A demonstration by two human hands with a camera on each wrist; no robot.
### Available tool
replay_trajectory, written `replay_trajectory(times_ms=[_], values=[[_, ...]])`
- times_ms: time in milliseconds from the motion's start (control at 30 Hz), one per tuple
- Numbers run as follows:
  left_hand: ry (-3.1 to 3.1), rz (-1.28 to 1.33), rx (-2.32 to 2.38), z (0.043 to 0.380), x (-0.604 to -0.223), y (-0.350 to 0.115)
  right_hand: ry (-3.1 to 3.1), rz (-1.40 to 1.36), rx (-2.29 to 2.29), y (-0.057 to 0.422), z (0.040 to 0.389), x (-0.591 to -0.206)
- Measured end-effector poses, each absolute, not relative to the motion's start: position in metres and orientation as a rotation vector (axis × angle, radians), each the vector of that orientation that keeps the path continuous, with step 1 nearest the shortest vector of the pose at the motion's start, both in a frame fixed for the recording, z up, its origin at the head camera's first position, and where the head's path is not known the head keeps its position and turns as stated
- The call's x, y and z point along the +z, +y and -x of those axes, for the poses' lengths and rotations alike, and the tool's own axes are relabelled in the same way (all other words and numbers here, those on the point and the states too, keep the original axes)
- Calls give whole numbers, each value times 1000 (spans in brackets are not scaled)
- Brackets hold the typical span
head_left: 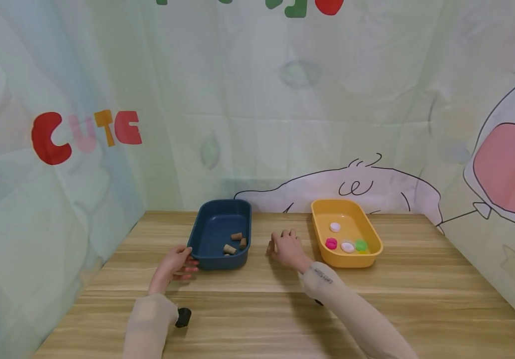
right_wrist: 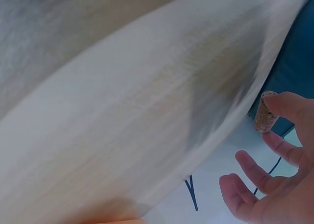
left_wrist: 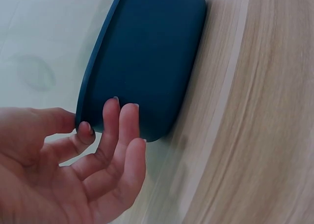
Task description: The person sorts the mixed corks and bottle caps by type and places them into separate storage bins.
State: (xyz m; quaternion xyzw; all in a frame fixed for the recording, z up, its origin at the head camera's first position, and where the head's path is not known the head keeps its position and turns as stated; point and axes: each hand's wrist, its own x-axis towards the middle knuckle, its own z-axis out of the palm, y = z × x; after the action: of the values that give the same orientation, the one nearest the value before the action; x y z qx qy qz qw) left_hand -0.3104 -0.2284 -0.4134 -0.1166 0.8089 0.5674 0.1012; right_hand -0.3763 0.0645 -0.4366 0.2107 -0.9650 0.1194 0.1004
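My left hand (head_left: pixel 175 265) pinches the near left corner of a dark blue tray (head_left: pixel 221 263) between thumb and index finger. In the left wrist view the other fingers (left_wrist: pixel 128 121) curve loosely beside the tray's outer wall. Several corks (head_left: pixel 229 249) lie in the near right part of this tray. My right hand (head_left: pixel 289 251) is over the table between the two trays. It pinches a speckled cork (right_wrist: pixel 265 114) by its ends between thumb and a fingertip, as the right wrist view shows, while the remaining fingers are spread.
To the right of my right hand stands a yellow tray (head_left: pixel 352 260). In it lie several caps, among them a pink cap (head_left: pixel 331 243), a white cap (head_left: pixel 335 227) and a green cap (head_left: pixel 361 245). A printed cloth (head_left: pixel 257 124) hangs behind the wooden table (head_left: pixel 239 319).
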Motion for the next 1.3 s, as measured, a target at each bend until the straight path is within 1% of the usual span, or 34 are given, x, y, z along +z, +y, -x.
replay_trajectory(times_ms=[667, 933, 1300], values=[[2397, 334, 1678, 311, -414, -228, -2811, -695, 423, 67, 374, -423], [2404, 338, 1668, 310, -414, -228, -2771, -746, 571, 67, 373, -412], [2404, 349, 1677, 312, -415, -228, -2619, -825, 569, 65, 367, -397]])
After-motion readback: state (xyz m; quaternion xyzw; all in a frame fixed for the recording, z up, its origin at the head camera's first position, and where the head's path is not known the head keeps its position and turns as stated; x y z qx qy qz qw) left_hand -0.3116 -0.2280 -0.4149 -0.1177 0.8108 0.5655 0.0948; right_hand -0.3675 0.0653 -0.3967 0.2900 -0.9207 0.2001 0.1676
